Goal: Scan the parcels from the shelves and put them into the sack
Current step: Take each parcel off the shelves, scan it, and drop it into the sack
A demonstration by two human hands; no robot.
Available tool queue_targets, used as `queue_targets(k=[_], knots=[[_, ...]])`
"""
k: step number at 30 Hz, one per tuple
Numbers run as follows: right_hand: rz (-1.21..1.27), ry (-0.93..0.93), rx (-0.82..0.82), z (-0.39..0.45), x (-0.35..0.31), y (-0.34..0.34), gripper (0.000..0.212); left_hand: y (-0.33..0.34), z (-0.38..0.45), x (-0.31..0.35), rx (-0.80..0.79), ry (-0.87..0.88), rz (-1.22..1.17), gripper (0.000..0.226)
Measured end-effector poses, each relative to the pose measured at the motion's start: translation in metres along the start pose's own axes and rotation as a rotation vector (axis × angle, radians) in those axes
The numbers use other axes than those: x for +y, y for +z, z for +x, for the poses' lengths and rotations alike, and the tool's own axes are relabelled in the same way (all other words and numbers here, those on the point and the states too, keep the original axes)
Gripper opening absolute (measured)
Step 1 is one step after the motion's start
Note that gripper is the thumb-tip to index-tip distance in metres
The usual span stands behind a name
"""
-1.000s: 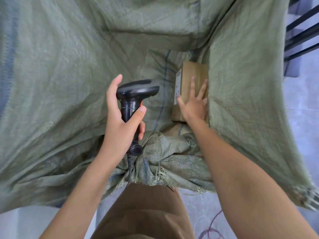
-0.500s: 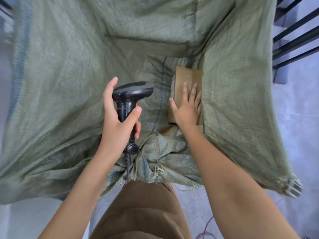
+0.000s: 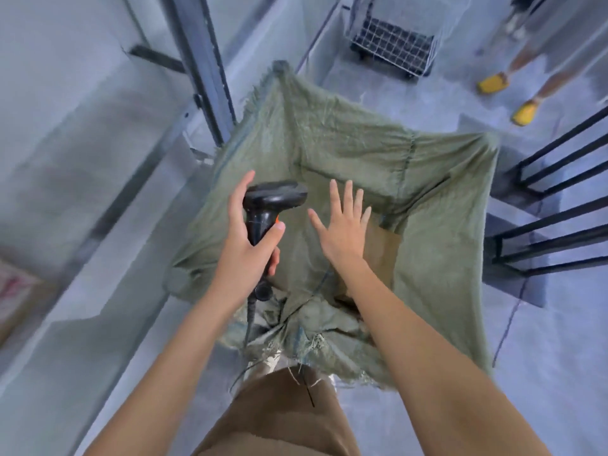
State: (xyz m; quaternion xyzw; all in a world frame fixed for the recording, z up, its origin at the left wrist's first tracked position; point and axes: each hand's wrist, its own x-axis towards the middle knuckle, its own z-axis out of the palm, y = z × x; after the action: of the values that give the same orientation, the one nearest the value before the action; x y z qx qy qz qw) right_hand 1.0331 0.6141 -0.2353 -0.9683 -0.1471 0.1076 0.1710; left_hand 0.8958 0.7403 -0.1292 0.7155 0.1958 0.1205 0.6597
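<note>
Fingers of right hand (image 3: 342, 232) spread, empty, above cardboard parcel (image 3: 385, 255) at sack (image 3: 329, 143) four o'clock; left hand (image 3: 250, 245) gripping barcode scanner (image 3: 269, 205). Risk: dangling cable snagging sack rim.

Left hand (image 3: 245, 240) curled in a grip — right hand (image 3: 342, 230) spread flat, fingers straight.

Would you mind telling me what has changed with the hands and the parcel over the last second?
The right hand has lifted off the parcel and now hovers open above it, fingers spread; the parcel lies in the sack. The view has pulled up and back, so the floor around the sack shows. The left hand still grips the scanner.
</note>
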Motion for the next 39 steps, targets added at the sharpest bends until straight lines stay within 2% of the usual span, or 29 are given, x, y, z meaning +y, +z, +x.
queue_targets(k=[4,8,15,22,31,39], knots=[[0.04,-0.276,0.035,-0.003,-0.06,-0.04,0.076,-0.021,-0.036,0.032,0.216,0.094,0.047,0.082],[0.074,-0.577,0.004,-0.044,-0.12,-0.076,0.076,-0.048,-0.109,0.059,0.509,0.186,0.083,0.082],[0.139,-1.079,-0.053,-0.191,-0.201,-0.108,0.076,-0.087,-0.278,0.081,0.956,0.226,0.124,0.081],[0.147,-1.479,-0.204,-0.353,-0.274,-0.078,0.075,-0.115,-0.444,0.091,1.32,0.219,0.213,0.081],[0.088,-1.772,-0.393,-0.581,-0.316,-0.015,0.077,-0.133,-0.647,0.074,1.658,0.173,0.243,0.078],[-0.018,-1.816,-0.547,-0.76,-0.325,0.051,0.075,-0.165,-0.8,0.035,1.786,0.097,0.247,0.082]])
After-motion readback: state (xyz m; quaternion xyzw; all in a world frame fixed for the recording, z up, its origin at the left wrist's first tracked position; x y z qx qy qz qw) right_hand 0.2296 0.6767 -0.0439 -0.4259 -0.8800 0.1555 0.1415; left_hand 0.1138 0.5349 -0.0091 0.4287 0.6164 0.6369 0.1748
